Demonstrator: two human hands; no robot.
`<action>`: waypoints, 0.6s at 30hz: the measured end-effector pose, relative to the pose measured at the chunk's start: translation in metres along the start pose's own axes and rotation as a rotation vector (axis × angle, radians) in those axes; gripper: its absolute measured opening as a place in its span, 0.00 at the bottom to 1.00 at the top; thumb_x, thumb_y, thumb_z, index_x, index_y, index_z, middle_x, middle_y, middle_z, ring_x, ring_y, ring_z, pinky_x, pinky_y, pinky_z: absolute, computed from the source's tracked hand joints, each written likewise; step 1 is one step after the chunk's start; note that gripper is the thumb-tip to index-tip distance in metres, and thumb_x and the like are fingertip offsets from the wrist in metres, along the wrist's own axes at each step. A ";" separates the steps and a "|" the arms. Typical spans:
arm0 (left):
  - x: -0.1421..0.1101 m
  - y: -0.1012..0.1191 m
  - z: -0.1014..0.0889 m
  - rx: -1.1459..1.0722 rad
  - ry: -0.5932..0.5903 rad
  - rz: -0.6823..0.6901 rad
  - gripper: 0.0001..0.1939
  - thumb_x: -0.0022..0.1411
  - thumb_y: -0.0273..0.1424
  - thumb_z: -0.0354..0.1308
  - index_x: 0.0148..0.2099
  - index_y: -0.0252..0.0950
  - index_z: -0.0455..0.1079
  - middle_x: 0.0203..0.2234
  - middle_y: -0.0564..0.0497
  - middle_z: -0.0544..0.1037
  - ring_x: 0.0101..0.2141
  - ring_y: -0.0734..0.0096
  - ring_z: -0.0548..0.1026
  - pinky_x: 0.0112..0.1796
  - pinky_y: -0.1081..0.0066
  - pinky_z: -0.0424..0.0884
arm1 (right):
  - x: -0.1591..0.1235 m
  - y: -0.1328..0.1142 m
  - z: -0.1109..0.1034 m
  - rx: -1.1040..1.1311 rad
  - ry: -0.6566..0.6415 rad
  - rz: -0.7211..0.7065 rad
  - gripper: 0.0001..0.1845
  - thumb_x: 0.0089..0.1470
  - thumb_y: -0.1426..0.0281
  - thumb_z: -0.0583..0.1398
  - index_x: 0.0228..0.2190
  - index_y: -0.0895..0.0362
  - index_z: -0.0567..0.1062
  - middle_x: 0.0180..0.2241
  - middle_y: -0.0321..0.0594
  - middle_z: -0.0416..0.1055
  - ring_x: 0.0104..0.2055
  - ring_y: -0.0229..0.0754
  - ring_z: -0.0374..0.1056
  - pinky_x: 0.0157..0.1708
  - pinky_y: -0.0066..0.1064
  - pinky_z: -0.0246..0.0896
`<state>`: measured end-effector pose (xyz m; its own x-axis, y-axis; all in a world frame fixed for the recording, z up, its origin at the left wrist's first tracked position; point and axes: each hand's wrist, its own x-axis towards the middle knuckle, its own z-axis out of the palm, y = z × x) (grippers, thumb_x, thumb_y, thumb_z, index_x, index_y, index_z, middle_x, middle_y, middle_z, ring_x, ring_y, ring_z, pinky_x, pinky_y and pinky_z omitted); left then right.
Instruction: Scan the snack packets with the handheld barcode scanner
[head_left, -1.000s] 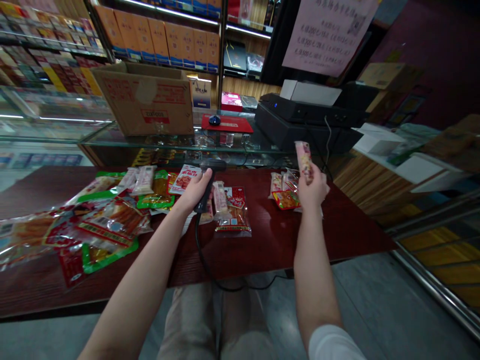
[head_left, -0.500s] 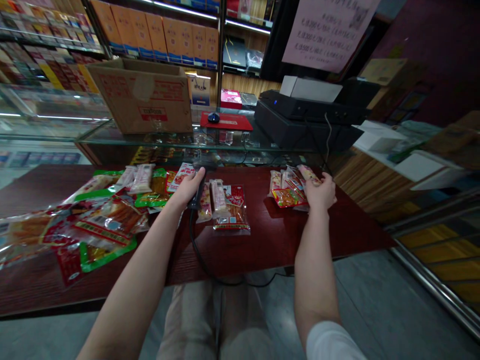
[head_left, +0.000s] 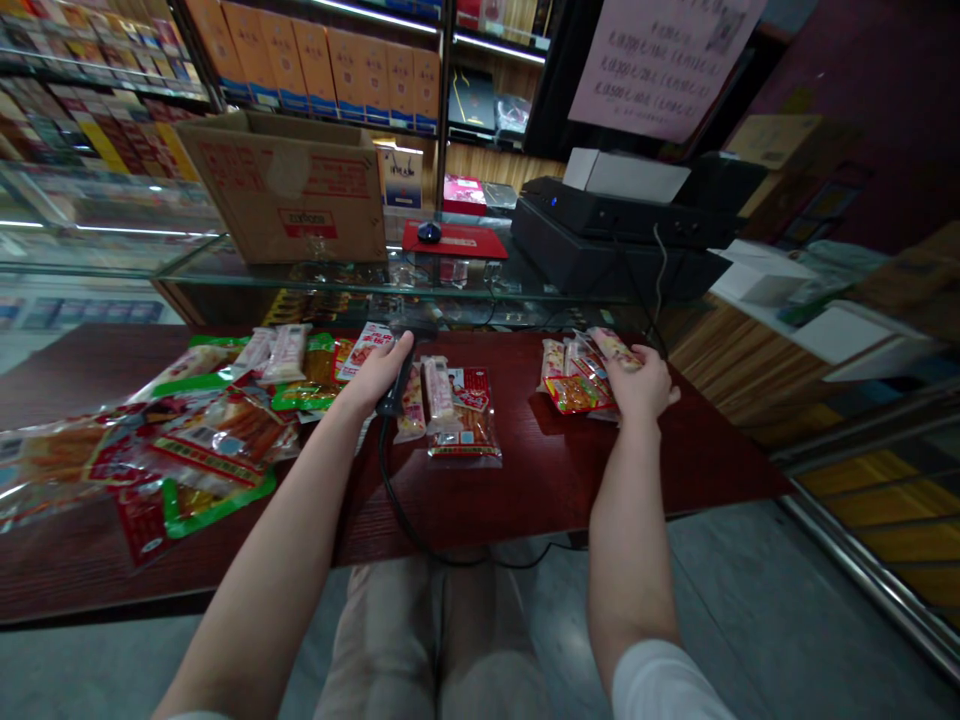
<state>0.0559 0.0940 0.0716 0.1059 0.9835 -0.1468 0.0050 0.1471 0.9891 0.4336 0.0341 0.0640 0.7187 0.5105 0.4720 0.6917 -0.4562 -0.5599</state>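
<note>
My left hand (head_left: 384, 372) is wrapped round the handle of a black barcode scanner (head_left: 397, 392), its cord trailing down past the table edge. My right hand (head_left: 639, 380) has its fingers on a wrapped nougat bar (head_left: 615, 348), which lies on a small group of packets at the right. In that group are another pale bar (head_left: 553, 362) and a red-and-yellow snack packet (head_left: 574, 394). Between my hands lie a white wrapped bar (head_left: 439, 392) on a clear-and-red snack bag (head_left: 466, 435), and a speckled bar (head_left: 411, 408) partly behind the scanner.
A heap of snack bags (head_left: 217, 440) covers the left of the dark wooden table (head_left: 525, 500). Beyond it, a glass counter carries an open cardboard box (head_left: 300, 200), a mouse (head_left: 429, 232) on a red mat (head_left: 480, 241), and a black machine (head_left: 600, 245). Shelves stand behind.
My right hand has lowered the nougat bar from upright in the air onto the right-hand packets. My left hand has shifted slightly left with the scanner, uncovering more of the speckled bar.
</note>
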 end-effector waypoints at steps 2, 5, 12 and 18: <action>0.000 0.001 -0.001 -0.010 0.000 -0.015 0.23 0.59 0.52 0.60 0.30 0.36 0.67 0.18 0.50 0.73 0.15 0.73 0.69 0.15 0.74 0.63 | -0.001 -0.005 -0.003 0.004 0.035 -0.030 0.25 0.48 0.59 0.62 0.48 0.53 0.74 0.51 0.49 0.71 0.53 0.60 0.65 0.57 0.64 0.44; 0.000 0.002 -0.003 -0.039 0.001 -0.015 0.23 0.59 0.53 0.60 0.31 0.37 0.67 0.18 0.51 0.73 0.15 0.73 0.69 0.15 0.75 0.64 | -0.008 -0.022 -0.008 0.067 0.146 -0.155 0.26 0.51 0.58 0.60 0.50 0.56 0.72 0.56 0.53 0.67 0.60 0.61 0.59 0.59 0.59 0.43; 0.002 0.003 -0.007 -0.110 -0.005 -0.009 0.25 0.57 0.55 0.60 0.32 0.37 0.67 0.17 0.52 0.71 0.14 0.73 0.68 0.15 0.74 0.63 | -0.087 -0.100 0.019 0.480 -0.603 -0.579 0.27 0.55 0.56 0.61 0.53 0.51 0.68 0.36 0.39 0.74 0.36 0.45 0.69 0.46 0.40 0.59; -0.008 0.019 -0.015 -0.088 0.059 0.006 0.22 0.60 0.51 0.60 0.31 0.36 0.67 0.16 0.52 0.71 0.14 0.75 0.68 0.16 0.75 0.63 | -0.137 -0.122 0.035 0.258 -0.831 -0.817 0.34 0.52 0.53 0.65 0.57 0.52 0.68 0.44 0.44 0.74 0.47 0.51 0.69 0.47 0.41 0.55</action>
<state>0.0399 0.0909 0.0918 0.0470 0.9884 -0.1442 -0.0828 0.1477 0.9856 0.2476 0.0455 0.0437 -0.2587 0.9406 0.2198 0.8204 0.3341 -0.4641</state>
